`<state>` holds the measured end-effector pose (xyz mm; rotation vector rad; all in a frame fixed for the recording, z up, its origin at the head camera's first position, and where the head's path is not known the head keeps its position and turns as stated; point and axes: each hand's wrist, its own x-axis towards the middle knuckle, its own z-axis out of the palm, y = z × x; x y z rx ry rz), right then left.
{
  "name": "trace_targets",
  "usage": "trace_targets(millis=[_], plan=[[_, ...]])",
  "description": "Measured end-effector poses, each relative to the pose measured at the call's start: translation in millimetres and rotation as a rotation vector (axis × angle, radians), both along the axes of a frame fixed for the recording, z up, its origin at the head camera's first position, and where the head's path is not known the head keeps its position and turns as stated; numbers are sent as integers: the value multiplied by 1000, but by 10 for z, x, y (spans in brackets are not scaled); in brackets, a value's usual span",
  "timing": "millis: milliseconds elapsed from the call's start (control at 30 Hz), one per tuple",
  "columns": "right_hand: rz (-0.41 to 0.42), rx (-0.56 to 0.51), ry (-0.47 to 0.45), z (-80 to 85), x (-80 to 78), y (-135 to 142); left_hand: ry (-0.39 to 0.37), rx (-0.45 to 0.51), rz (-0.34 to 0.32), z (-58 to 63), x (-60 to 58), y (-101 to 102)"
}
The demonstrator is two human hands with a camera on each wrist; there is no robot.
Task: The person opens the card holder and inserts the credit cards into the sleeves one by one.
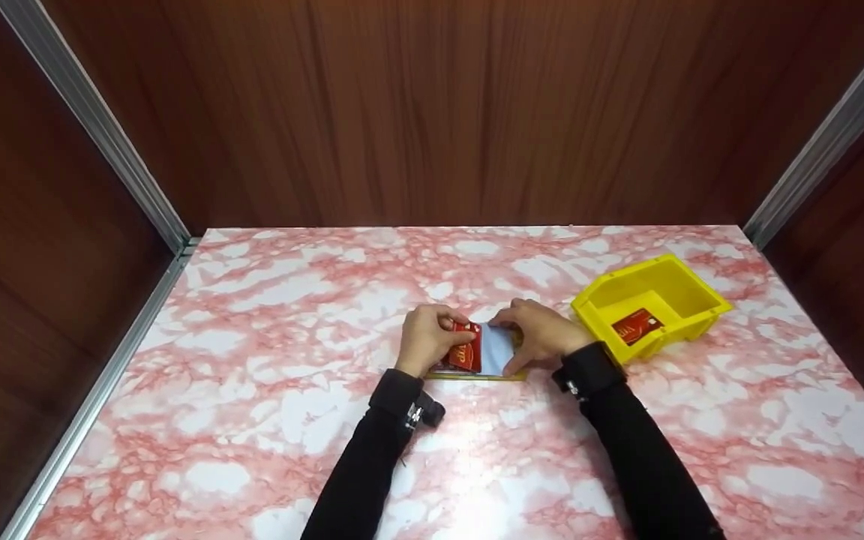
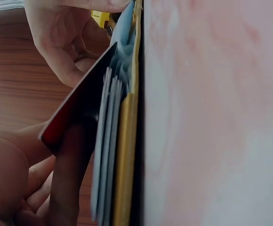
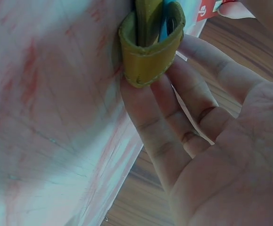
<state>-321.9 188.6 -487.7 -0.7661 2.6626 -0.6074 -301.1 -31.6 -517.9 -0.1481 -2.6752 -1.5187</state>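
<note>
My left hand pinches a red card with gold "VIP" lettering between thumb and fingers. In the left wrist view the card tilts beside a stack of thin sleeves or cards in a yellow card holder, which lies open on the table. My right hand grips the holder's right side, thumb and fingers at the edges of a pale blue sleeve. In the right wrist view its fingers touch the holder's stitched yellow loop.
A yellow plastic bin stands to the right, just beyond my right wrist, with another red card inside. Everything sits on a red-and-white marbled table. Brown wood-grain panels with metal edge strips enclose the back and sides.
</note>
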Motion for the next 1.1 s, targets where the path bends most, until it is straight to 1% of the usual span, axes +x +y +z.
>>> trace_targets(millis=[100, 200, 267, 400, 433, 533, 600, 700, 767, 867, 1000, 1067, 1100], plan=[[3, 3, 8, -6, 0, 6, 26, 5, -23, -2, 6, 8], [3, 6, 7, -12, 0, 7, 32, 9, -80, 8, 9, -1], [-3, 7, -1, -16, -2, 4, -6, 21, -110, 25, 13, -16], [-22, 10, -26, -8, 4, -4, -146, 56, -142, 66, 6, -50], [-23, 10, -27, -4, 6, -3, -170, 66, -147, 73, 6, -55], [-18, 7, -22, 11, 14, 5, -198, 75, -165, 67, 1, -56], [-4, 2, -10, 13, 11, 11, -172, 67, -172, 52, -3, -46], [14, -3, 4, 11, 7, 20, -108, 42, -173, 24, -9, -22], [23, -9, 7, 6, 1, 25, -54, 23, -164, 12, -10, -3], [28, -14, 10, 5, -4, 31, -2, -9, -145, -3, -4, 27], [30, -11, 18, 11, -2, 30, 19, -72, -150, -2, 14, 50], [31, -3, 19, 10, -1, 24, 5, -85, -170, 5, 20, 38], [35, 2, 23, 8, 0, 19, -15, -74, -187, 14, 20, 26]])
